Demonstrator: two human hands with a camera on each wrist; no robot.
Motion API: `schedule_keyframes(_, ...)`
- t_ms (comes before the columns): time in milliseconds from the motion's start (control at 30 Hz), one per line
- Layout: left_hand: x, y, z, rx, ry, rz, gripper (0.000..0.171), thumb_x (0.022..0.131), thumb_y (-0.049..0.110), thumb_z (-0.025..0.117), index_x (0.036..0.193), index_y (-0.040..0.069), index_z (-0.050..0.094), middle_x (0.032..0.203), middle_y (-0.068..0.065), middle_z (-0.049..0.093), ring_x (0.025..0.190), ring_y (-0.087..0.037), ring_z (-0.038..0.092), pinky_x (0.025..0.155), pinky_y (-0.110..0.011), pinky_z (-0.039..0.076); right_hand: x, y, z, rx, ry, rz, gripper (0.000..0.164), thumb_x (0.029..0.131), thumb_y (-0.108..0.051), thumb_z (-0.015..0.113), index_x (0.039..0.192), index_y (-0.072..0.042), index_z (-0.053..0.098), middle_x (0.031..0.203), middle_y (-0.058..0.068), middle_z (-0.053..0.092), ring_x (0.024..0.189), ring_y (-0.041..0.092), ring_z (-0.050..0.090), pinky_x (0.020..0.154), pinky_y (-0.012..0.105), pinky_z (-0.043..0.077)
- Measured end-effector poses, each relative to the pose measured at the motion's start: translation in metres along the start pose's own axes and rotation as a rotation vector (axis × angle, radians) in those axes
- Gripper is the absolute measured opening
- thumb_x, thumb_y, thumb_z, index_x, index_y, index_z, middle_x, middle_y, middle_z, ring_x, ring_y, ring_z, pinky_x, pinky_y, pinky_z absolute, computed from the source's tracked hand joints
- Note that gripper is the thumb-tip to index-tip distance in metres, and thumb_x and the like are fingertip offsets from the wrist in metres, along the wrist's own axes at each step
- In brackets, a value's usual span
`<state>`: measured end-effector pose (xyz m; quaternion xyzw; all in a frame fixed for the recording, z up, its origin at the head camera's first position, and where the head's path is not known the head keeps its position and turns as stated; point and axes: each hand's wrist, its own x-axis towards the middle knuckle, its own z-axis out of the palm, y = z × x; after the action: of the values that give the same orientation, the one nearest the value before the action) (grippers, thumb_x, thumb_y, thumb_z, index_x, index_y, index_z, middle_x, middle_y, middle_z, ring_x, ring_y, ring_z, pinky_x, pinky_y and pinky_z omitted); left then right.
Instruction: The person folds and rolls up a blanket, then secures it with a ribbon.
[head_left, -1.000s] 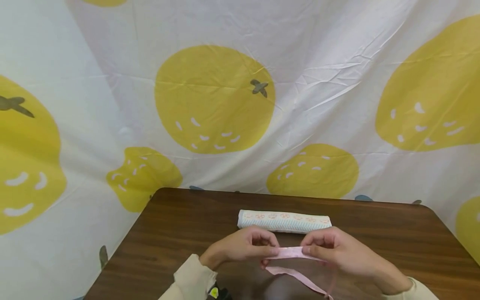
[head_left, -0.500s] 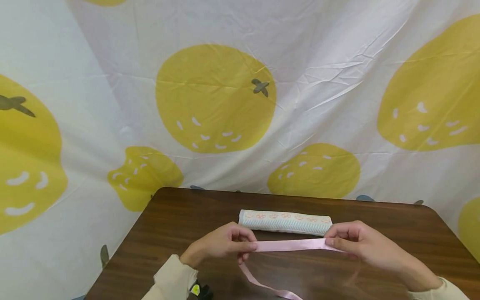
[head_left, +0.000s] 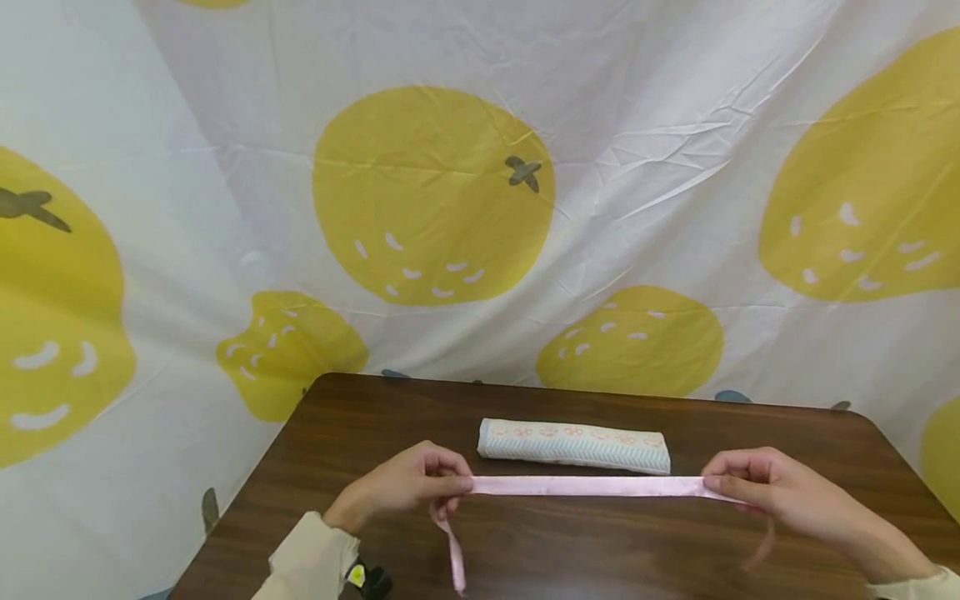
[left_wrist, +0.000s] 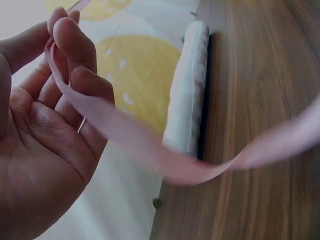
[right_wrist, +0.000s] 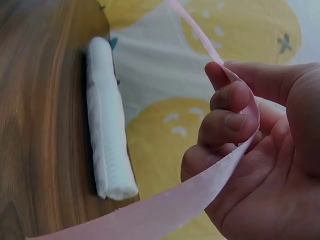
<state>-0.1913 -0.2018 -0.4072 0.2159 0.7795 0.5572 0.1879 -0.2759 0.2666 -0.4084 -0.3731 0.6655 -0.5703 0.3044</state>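
A pink satin ribbon (head_left: 585, 486) is stretched straight between the two hands, above the table. My left hand (head_left: 408, 483) pinches it between thumb and fingers, and a loose tail hangs below that hand. At the other side my right hand (head_left: 780, 492) pinches the ribbon, its tail trailing down. In the left wrist view the ribbon (left_wrist: 135, 137) curves away from the fingers in a slack sweep. The right wrist view shows the ribbon (right_wrist: 200, 192) running across the palm and curled fingers. Behind the taut stretch lies a rolled white cloth (head_left: 573, 444) with orange and blue patterning.
The dark wooden table (head_left: 570, 550) carries the cloth roll near its back. A white curtain (head_left: 675, 100) printed with large yellow fruit hangs behind and at the left. A dark strap device (head_left: 367, 577) sits at the left wrist.
Both hands have moved apart, the left one leftward and the right one rightward. The ribbon span between them has grown from short to long. The cloth roll stays in place.
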Motion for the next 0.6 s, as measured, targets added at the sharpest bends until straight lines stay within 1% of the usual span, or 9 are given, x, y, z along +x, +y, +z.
schedule_keyframes(67,-0.004,-0.003,-0.004,-0.037,0.008,-0.033,0.026,0.098,0.019,0.062,0.093,-0.006,0.066,0.068,0.0,0.061,0.059,-0.007,0.057,0.052,-0.024,0.05,-0.003,0.004,-0.004,0.057,-0.009,0.028,0.024,0.105,0.0,0.039,0.11,0.001,0.062,0.069,0.018,0.024,0.057,0.024,0.025,0.052,0.062,0.05)
schedule_keyframes(100,-0.006,-0.004,-0.006,-0.056,0.013,-0.049,0.026,0.098,0.02,0.062,0.094,-0.006,0.066,0.068,0.0,0.061,0.057,-0.007,0.055,0.048,-0.024,0.047,-0.005,0.006,-0.006,0.052,-0.008,0.026,0.024,0.105,0.0,0.039,0.11,0.001,0.062,0.07,0.018,0.025,0.058,0.026,0.025,0.052,0.062,0.051)
schedule_keyframes(167,-0.01,-0.007,-0.01,-0.076,0.021,-0.083,0.028,0.098,0.021,0.062,0.094,-0.006,0.065,0.067,0.0,0.06,0.051,-0.007,0.05,0.043,-0.023,0.041,-0.007,0.011,-0.01,-0.026,0.006,0.006,0.024,0.104,0.0,0.04,0.109,-0.001,0.063,0.07,0.019,0.027,0.059,0.03,0.027,0.052,0.05,0.056)
schedule_keyframes(200,-0.012,-0.009,-0.012,-0.087,0.026,-0.092,0.028,0.098,0.021,0.062,0.095,-0.007,0.064,0.067,0.0,0.06,0.051,-0.007,0.05,0.043,-0.021,0.039,-0.009,0.014,-0.012,-0.076,0.019,-0.006,0.023,0.104,0.0,0.041,0.108,-0.001,0.064,0.069,0.019,0.029,0.059,0.032,0.028,0.051,0.043,0.055)
schedule_keyframes(300,-0.018,-0.015,-0.018,-0.058,0.051,-0.121,0.03,0.097,0.021,0.064,0.097,-0.01,0.064,0.067,0.0,0.062,0.052,-0.007,0.051,0.044,-0.021,0.042,-0.013,0.021,-0.018,-0.196,0.051,-0.022,0.021,0.103,0.0,0.044,0.105,-0.004,0.065,0.068,0.018,0.035,0.058,0.033,0.033,0.045,0.032,0.044)
schedule_keyframes(333,-0.019,-0.017,-0.021,-0.039,0.058,-0.131,0.032,0.097,0.021,0.064,0.098,-0.011,0.063,0.068,0.0,0.062,0.054,-0.007,0.053,0.048,-0.022,0.045,-0.014,0.024,-0.02,-0.225,0.057,-0.027,0.021,0.103,0.0,0.044,0.105,-0.004,0.065,0.067,0.018,0.036,0.056,0.033,0.034,0.043,0.032,0.038)
schedule_keyframes(433,-0.025,-0.025,-0.028,0.005,0.079,-0.154,0.035,0.096,0.021,0.065,0.101,-0.014,0.063,0.069,0.001,0.063,0.061,-0.008,0.057,0.055,-0.025,0.05,-0.018,0.031,-0.025,-0.218,0.061,0.0,0.019,0.103,-0.002,0.045,0.105,-0.002,0.064,0.066,0.017,0.037,0.055,0.032,0.033,0.041,0.032,0.034)
schedule_keyframes(500,-0.029,-0.031,-0.033,0.041,0.082,-0.162,0.035,0.096,0.02,0.065,0.101,-0.014,0.063,0.07,0.0,0.063,0.061,-0.008,0.057,0.054,-0.024,0.048,-0.021,0.036,-0.03,-0.2,0.059,0.025,0.019,0.103,-0.002,0.045,0.105,0.0,0.064,0.065,0.01,0.037,0.054,0.027,0.033,0.042,0.034,0.033)
schedule_keyframes(600,-0.034,-0.039,-0.04,0.07,0.101,-0.183,0.032,0.095,0.019,0.066,0.099,-0.013,0.065,0.071,-0.002,0.064,0.06,-0.008,0.057,0.046,-0.022,0.04,-0.026,0.044,-0.035,-0.176,0.048,0.034,0.021,0.103,-0.001,0.043,0.106,0.001,0.064,0.065,0.009,0.037,0.055,0.026,0.034,0.045,0.038,0.031)
